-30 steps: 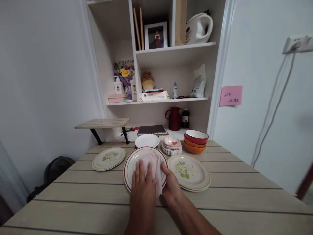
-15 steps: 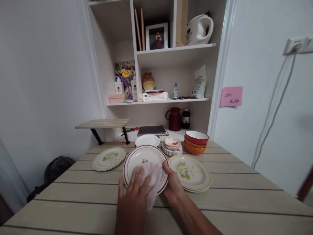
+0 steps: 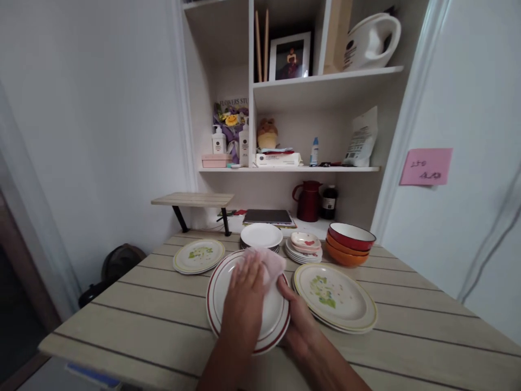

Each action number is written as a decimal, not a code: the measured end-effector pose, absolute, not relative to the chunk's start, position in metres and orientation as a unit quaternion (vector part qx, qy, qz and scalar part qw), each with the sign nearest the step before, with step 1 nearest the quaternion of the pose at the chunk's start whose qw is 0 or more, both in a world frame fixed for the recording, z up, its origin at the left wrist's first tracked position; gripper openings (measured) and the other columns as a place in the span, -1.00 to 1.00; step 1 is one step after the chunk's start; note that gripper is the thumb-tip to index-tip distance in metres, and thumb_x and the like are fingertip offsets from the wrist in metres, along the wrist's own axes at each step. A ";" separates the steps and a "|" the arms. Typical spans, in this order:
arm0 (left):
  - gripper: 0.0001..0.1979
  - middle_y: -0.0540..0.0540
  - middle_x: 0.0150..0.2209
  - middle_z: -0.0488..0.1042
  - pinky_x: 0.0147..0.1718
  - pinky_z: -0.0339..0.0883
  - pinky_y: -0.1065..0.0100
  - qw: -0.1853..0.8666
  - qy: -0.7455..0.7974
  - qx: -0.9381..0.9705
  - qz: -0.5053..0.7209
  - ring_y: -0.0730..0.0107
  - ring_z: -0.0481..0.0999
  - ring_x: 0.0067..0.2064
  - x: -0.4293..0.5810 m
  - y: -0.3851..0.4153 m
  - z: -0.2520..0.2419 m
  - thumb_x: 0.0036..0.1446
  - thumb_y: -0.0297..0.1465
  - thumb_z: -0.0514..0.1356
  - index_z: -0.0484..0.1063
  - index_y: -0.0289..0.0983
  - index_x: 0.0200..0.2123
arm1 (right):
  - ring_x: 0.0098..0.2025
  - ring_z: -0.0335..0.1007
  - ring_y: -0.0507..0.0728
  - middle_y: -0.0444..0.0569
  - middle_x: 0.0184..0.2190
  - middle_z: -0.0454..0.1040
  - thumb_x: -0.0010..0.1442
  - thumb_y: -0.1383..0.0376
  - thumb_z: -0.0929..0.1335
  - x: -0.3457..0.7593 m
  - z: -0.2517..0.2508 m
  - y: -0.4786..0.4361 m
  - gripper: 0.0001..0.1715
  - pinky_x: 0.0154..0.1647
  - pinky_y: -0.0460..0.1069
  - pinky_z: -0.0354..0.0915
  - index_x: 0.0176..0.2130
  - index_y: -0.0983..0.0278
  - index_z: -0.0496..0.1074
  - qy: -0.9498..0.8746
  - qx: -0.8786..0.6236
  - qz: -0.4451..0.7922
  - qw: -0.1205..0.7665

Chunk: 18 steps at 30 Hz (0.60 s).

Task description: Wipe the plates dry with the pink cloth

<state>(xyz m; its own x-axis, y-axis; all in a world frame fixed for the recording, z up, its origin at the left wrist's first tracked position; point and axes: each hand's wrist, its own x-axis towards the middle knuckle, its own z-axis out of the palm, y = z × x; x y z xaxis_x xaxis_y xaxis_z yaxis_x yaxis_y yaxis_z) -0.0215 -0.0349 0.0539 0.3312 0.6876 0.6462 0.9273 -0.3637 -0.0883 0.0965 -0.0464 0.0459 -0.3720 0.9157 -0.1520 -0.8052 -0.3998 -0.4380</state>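
Pressing pink cloth [image 3: 268, 263] (left hand [image 3: 244, 293]) onto red-rimmed plate [image 3: 220, 293]

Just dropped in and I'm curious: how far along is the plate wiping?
Nothing shows as clearly finished; no plate can be told wiped from unwiped. In hand: the left hand presses a pink cloth onto the red-rimmed plate, which the right hand steadies at its edge. Possibly left: the flowered plates, small dishes and bowls nearby.

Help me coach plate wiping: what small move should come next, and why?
Probably draw the pink cloth under the left hand back toward the near rim of the red-rimmed plate: the cloth sits at the far edge, and the right hand steadies the plate's right side.
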 end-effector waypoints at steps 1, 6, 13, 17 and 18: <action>-0.50 -0.10 0.32 0.21 0.24 0.19 0.09 0.228 -0.493 -0.797 -0.261 0.25 0.18 0.34 -0.018 -0.039 0.048 0.23 -0.50 0.06 0.26 -0.20 0.24 | 0.05 0.49 0.22 0.17 -0.05 0.58 0.28 0.14 0.31 0.099 0.046 -0.045 -0.49 0.17 0.14 0.28 0.11 0.40 0.42 -0.139 -0.194 0.809 0.537; -0.52 -0.03 0.28 0.29 0.20 0.20 -0.02 0.297 -0.467 -0.787 -0.272 0.23 0.32 0.26 -0.041 -0.068 0.020 0.24 -0.51 0.03 0.29 -0.10 0.20 | 0.04 0.50 0.23 0.16 -0.09 0.60 0.27 0.11 0.31 0.107 0.043 -0.038 -0.51 0.15 0.16 0.32 0.05 0.39 0.46 -0.145 -0.199 0.799 0.549; -0.55 -0.12 0.26 0.31 0.24 0.10 -0.13 0.281 -0.549 -0.751 -0.236 0.14 0.30 0.27 -0.086 -0.064 0.036 0.21 -0.56 0.00 0.42 -0.16 0.10 | 0.04 0.50 0.24 0.22 -0.08 0.59 0.27 0.08 0.31 0.098 0.041 -0.039 -0.39 0.15 0.19 0.31 0.12 0.46 0.38 -0.156 -0.205 0.800 0.542; -0.59 -0.17 0.29 0.26 0.26 0.13 -0.01 0.246 -0.570 -0.740 -0.258 0.15 0.20 0.33 -0.057 -0.040 0.053 0.23 -0.53 0.03 0.41 -0.25 0.11 | 0.07 0.48 0.24 0.24 -0.08 0.58 0.28 0.09 0.29 0.093 0.042 -0.043 -0.41 0.18 0.19 0.28 0.10 0.48 0.40 -0.173 -0.187 0.821 0.511; -0.57 -0.18 0.30 0.25 0.26 0.14 0.02 0.243 -0.563 -0.744 -0.263 0.17 0.19 0.33 -0.048 -0.036 0.054 0.22 -0.55 0.02 0.40 -0.26 0.12 | 0.08 0.47 0.24 0.23 -0.08 0.59 0.29 0.10 0.29 0.093 0.043 -0.044 -0.43 0.18 0.19 0.28 0.10 0.46 0.41 -0.172 -0.182 0.821 0.513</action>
